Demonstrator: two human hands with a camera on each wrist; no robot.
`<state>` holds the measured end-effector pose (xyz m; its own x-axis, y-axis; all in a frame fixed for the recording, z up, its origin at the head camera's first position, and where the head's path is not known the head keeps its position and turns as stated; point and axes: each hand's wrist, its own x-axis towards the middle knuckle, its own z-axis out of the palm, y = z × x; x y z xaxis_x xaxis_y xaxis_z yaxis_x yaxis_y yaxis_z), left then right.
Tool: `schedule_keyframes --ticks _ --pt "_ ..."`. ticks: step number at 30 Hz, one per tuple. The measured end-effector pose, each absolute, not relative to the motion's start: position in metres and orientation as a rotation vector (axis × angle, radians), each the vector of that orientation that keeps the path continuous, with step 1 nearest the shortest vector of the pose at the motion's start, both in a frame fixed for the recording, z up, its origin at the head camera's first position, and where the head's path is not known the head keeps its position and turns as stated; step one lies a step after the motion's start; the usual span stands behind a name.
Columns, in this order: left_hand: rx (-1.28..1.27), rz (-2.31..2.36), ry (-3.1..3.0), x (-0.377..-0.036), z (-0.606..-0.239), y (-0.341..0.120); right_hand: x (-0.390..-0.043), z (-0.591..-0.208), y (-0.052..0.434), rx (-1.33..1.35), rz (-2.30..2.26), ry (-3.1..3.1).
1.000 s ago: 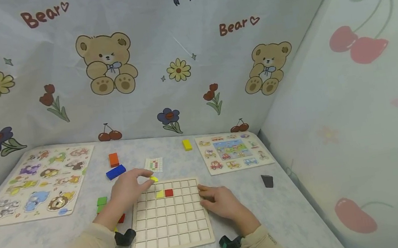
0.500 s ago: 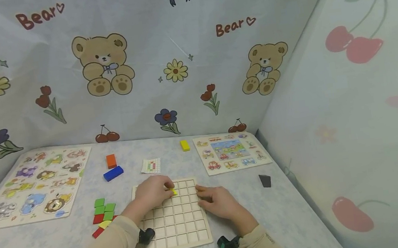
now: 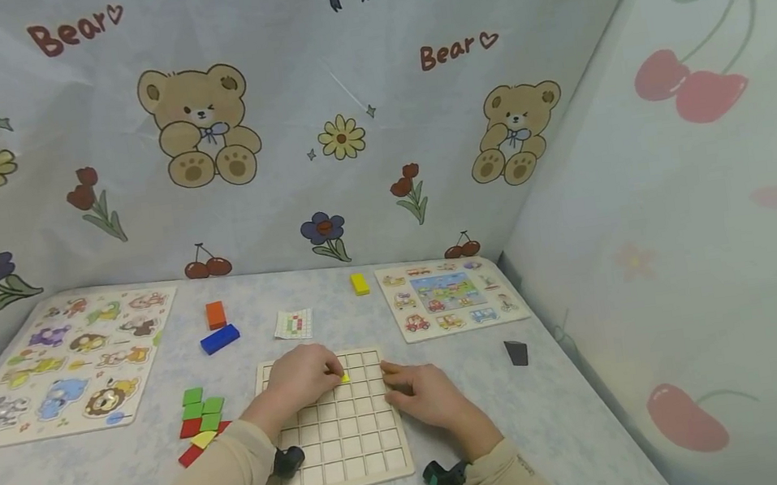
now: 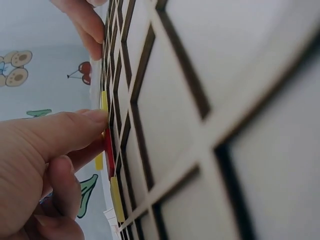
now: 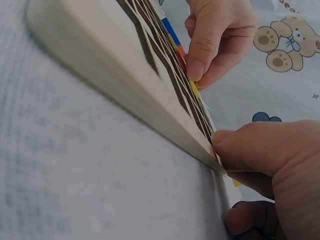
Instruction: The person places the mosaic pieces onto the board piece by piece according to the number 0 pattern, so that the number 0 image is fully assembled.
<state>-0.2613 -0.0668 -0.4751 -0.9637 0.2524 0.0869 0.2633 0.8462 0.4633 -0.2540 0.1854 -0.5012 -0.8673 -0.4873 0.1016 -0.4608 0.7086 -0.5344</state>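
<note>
A wooden grid board [image 3: 340, 437] lies flat on the table in front of me. My left hand [image 3: 332, 374] is on its top row, fingertips pinching a small yellow tile [image 3: 344, 378] down into a cell. The left wrist view shows that tile [image 4: 104, 100] beside a red tile [image 4: 108, 150] and another yellow tile [image 4: 116, 200] in the same row. My right hand [image 3: 393, 377] rests against the board's right edge, thumb [image 5: 250, 145] on the rim. In the right wrist view the left hand [image 5: 196, 74] presses on the yellow tile [image 5: 194, 89].
Loose green, red and yellow tiles [image 3: 201, 419] lie left of the board. Behind it are a blue block [image 3: 220, 339], an orange block [image 3: 215, 315], a pattern card [image 3: 294, 324] and a yellow block [image 3: 360, 283]. An animal puzzle [image 3: 65, 363], a vehicle puzzle [image 3: 450, 296] and a dark block [image 3: 517, 352] flank them.
My left hand carried the yellow tile from the board's top-left corner rightward and lowered it onto the top row, covering the tiles there. The right hand stayed put.
</note>
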Motion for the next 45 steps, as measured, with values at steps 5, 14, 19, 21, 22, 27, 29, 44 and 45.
schedule_keyframes --ticks 5,14,19,21,22,27,29,44,45 --pt "-0.470 -0.686 -2.971 -0.258 -0.474 -0.068 -0.253 -0.502 0.186 -0.807 -0.872 2.861" --pt "-0.403 -0.758 -2.969 -0.255 -0.475 -0.078 -0.252 -0.501 0.186 -0.781 -0.873 2.863" --pt "-0.288 -0.886 -2.953 -0.236 -0.463 -0.111 -0.253 -0.500 0.184 -0.794 -0.856 2.857" --pt "-0.226 -0.904 -2.953 -0.226 -0.458 -0.133 -0.254 -0.499 0.183 -0.803 -0.859 2.855" --pt "-0.186 -0.908 -2.958 -0.222 -0.456 -0.144 -0.254 -0.499 0.183 -0.804 -0.861 2.853" --pt "0.026 -0.912 -2.970 -0.203 -0.457 -0.202 -0.255 -0.498 0.184 -0.791 -0.876 2.840" --pt "0.085 -0.896 -2.955 -0.199 -0.462 -0.222 -0.255 -0.501 0.185 -0.784 -0.876 2.848" --pt "0.159 -0.884 -2.952 -0.201 -0.500 -0.264 -0.253 -0.503 0.185 -0.772 -0.900 2.855" --pt "0.154 -0.881 -2.949 -0.201 -0.500 -0.264 -0.253 -0.503 0.185 -0.780 -0.888 2.862"
